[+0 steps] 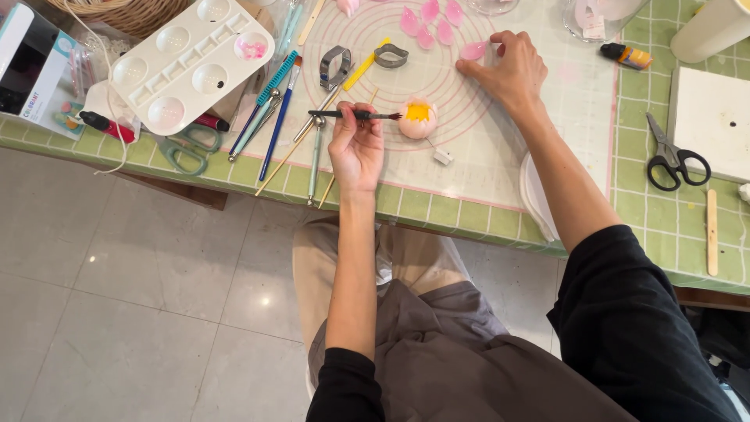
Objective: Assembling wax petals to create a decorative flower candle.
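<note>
My left hand (357,148) grips a thin black paintbrush (355,115) held level, its bristle tip touching a pink clay flower bud with a yellow centre (418,118). The bud sits on a translucent mat with pink circles (469,148). My right hand (508,70) rests flat on the mat beyond the bud, fingertips on a loose pink petal (473,50). Several more pink petals (431,22) lie at the mat's far edge.
A white paint palette (187,62), several brushes and modelling tools (273,109), green-handled scissors (187,148) and two metal cutters (336,66) lie to the left. Black scissors (672,160), a white block (715,117), a wooden stick (712,232) and a small bottle (627,55) are on the right.
</note>
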